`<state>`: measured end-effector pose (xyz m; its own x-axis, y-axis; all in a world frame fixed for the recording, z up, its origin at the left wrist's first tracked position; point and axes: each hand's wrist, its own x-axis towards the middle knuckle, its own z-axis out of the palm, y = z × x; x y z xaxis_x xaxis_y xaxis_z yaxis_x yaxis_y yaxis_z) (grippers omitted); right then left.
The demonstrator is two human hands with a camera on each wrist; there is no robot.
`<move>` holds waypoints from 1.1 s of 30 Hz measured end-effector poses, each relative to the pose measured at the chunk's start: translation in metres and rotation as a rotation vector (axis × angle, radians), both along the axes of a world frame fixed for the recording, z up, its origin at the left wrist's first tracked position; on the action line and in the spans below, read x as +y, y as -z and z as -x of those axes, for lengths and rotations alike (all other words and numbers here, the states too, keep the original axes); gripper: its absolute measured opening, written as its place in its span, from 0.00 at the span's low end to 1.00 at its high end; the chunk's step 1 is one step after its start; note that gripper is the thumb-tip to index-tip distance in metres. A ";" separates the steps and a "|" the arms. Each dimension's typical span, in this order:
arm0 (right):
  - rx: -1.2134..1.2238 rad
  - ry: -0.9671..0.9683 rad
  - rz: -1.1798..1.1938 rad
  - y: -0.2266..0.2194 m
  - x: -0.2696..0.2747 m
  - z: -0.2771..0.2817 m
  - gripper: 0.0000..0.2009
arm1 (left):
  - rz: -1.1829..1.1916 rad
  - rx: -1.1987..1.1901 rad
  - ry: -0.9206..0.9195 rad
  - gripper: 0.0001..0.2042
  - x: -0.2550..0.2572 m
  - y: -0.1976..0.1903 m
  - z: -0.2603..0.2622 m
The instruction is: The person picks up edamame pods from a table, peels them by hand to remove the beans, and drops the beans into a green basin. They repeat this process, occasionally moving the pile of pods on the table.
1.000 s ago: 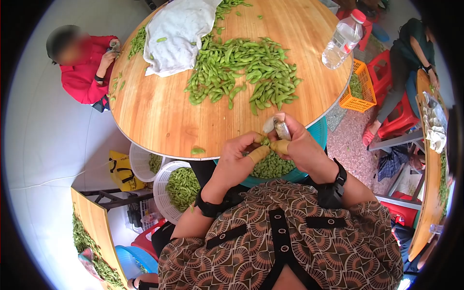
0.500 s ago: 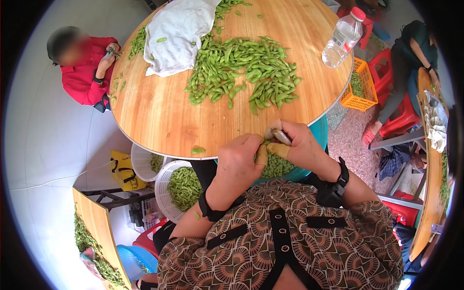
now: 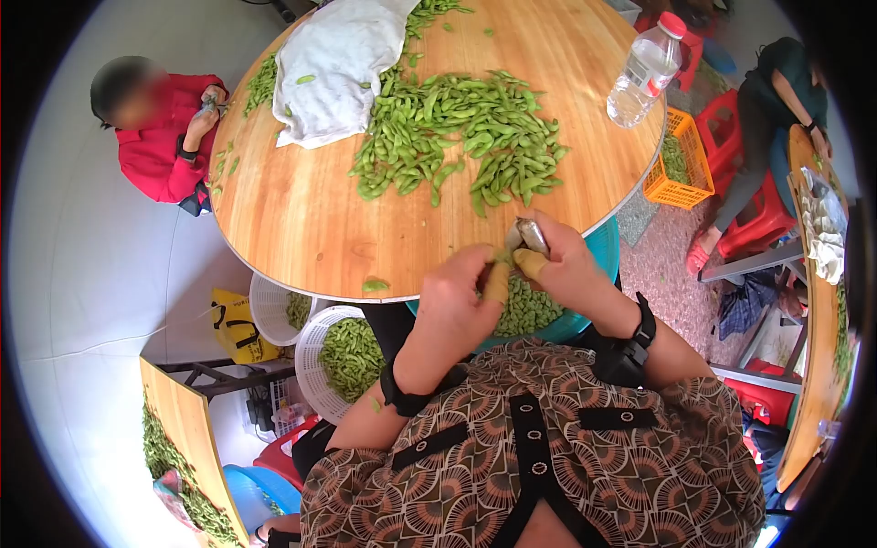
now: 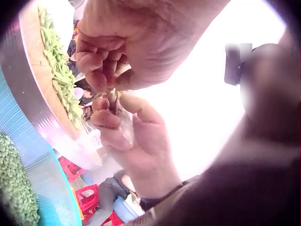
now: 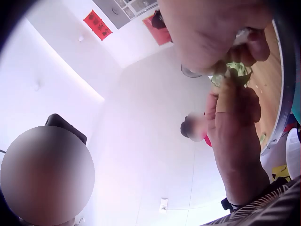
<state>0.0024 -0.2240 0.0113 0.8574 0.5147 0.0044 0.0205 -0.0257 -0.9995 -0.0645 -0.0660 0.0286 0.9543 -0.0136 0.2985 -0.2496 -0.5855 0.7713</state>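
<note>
A: Hands, relative to the table (image 3: 311, 237)?
B: Just off its near edge: left hand (image 3: 450, 297) pinching a green pod (image 5: 233, 73), right hand (image 3: 577, 271) clamped round a silvery tool (image 3: 535, 237).
A: Farther?
B: Basin (image 3: 607, 254) below its rim; pod heap (image 3: 512, 146) on top.

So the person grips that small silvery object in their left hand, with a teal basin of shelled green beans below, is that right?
Not quite: the head view shows the silvery object in the right hand, not the left hand. The teal basin of shelled green beans is indeed below.
</note>
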 end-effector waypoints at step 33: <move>0.233 0.057 -0.183 -0.018 -0.003 0.003 0.04 | 0.783 0.323 0.154 0.12 0.021 0.019 -0.002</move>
<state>-0.0008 -0.2266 0.0290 0.8737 0.4743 -0.1079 -0.2063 0.1605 -0.9652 -0.0623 -0.0450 0.0096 0.9985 -0.0534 -0.0102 0.0190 0.1671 0.9858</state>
